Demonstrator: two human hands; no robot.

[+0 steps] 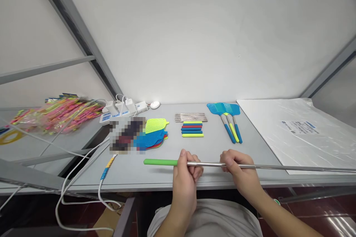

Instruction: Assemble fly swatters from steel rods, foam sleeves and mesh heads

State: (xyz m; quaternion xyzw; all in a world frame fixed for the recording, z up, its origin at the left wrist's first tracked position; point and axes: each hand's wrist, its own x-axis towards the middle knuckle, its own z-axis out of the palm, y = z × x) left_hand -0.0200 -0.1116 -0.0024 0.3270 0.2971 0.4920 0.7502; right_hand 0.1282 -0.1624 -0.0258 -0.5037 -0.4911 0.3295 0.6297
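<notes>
My left hand (185, 177) is closed where a green handle grip (160, 162) meets a metal telescopic rod (210, 164). Farther right along the same rod, my right hand (241, 168) is also closed around it. The rod lies level across my view, extended past the right edge of the picture, so its far end is hidden. Beyond my hands, loose handle grips (191, 129) in yellow, blue and red lie in a stack below a row of short metal rods (191, 117). Assembled fly swatters (228, 118) with blue and yellow handles rest behind my right hand.
Perforated fly swatter heads (155, 137) are piled at left beside a blurred-out patch. A power strip (122, 114) with chargers and white cables stands behind them. A white wrapped sheet (278, 133) covers the right of the grey table (125, 177). Bagged colourful items (63, 113) lie far left.
</notes>
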